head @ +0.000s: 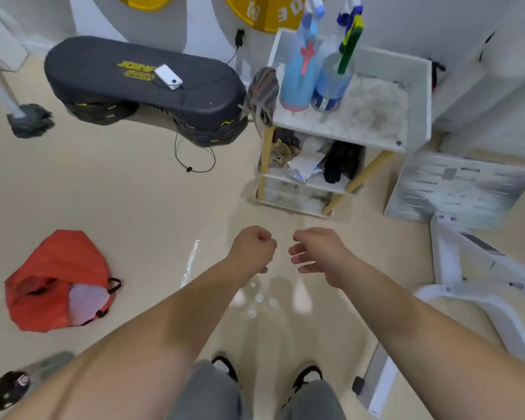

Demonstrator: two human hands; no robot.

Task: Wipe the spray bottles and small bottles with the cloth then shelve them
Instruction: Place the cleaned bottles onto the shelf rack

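Head camera showed both of my hands held out over the beige floor (134, 207), well apart from the shelf. My left hand (252, 247) was clenched into a fist with nothing visible inside it. My right hand (314, 251) hung slack with its fingers loosely bent, and it carried nothing either.

The pale-blue plastic spray bottle with a pink trigger (296, 80) and the clear spray bottle with a blue label and green trigger (332, 83) stood upright, just beside each other, on the top tier of the white three-tier shelf unit (426, 95). The striped grey-and-red cloth (262, 92) was draped over that tier's left edge, next to the blue bottle. The jumbled clutter on the tier below (309, 162) was too blurred for me to pick out any small bottles.

I judged this to be a pause between steps, because neither the cloth nor a bottle was in hand. The next move would call for stepping closer to the shelf and loosening the left fist. One hand would then pull the cloth free while the other lifted a spray bottle by its neck, without tipping its neighbour.
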